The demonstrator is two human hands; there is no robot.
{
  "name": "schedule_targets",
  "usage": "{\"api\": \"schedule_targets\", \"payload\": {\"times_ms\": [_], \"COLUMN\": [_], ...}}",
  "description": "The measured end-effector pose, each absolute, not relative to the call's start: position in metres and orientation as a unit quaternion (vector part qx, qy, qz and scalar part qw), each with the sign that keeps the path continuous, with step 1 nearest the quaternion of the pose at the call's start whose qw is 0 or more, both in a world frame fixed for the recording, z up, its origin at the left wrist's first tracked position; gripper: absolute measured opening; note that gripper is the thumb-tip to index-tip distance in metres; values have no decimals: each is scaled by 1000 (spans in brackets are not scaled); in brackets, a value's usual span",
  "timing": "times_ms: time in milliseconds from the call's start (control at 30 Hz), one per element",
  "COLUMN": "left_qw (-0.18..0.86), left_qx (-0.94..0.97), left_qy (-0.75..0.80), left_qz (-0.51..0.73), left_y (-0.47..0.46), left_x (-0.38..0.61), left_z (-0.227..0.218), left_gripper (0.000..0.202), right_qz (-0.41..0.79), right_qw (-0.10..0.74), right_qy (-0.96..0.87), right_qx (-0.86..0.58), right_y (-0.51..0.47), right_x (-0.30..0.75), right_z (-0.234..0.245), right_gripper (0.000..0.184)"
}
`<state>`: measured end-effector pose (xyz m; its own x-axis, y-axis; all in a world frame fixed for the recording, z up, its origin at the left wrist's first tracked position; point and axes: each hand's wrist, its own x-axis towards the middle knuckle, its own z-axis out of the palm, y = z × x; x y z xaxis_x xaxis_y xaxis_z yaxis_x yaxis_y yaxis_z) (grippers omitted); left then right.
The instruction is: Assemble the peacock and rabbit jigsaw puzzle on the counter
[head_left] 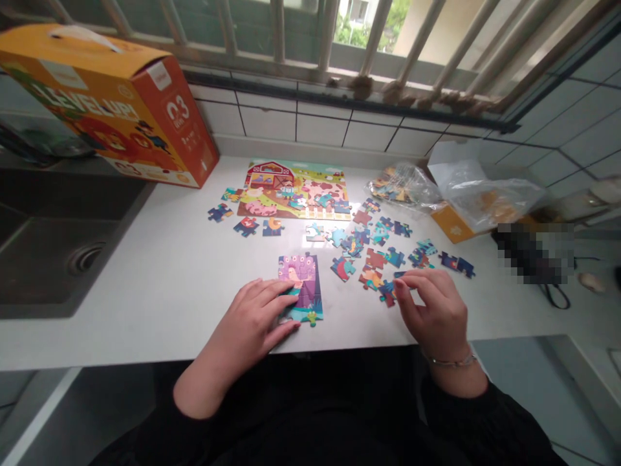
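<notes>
A partly joined jigsaw puzzle, showing a purple peacock-like figure, lies near the counter's front edge. My left hand rests flat across its left side, fingers stretched out and covering part of it. To the right, my right hand is closed in a pinch at a blue and red puzzle piece; the fingertips partly hide it. Loose puzzle pieces with dark blue, red and teal print are scattered between this hand and the farm picture. A crescent-moon piece lies behind the joined section.
A farm-scene puzzle lies at the back, some loose pieces on it. Behind are a clear bag of pieces and an opened plastic wrapper. An orange box stands back left beside a dark sink. A blurred black object lies right.
</notes>
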<state>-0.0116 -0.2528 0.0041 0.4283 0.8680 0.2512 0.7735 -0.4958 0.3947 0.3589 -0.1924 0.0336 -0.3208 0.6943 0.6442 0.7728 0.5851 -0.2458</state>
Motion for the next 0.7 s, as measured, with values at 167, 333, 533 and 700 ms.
{"api": "schedule_targets", "payload": {"times_ms": [167, 333, 533, 700], "left_qw": [83, 59, 62, 55], "left_qx": [832, 802, 801, 806], "left_qy": [498, 536, 540, 534], "left_qz": [229, 256, 251, 251], "left_y": [-247, -241, -239, -239], "left_x": [-12, -11, -14, -14], "left_z": [-8, -16, -19, -19], "left_gripper": [36, 38, 40, 41], "right_qz": [-100, -90, -87, -50], "right_qw": [317, 269, 248, 208], "right_qy": [-781, -738, -697, -693], "right_qx": [-528, -612, -668, -689], "right_y": [-184, -172, -162, -160], "right_x": [392, 415, 439, 443], "right_z": [24, 15, 17, 24], "right_gripper": [13, 18, 23, 28]}}
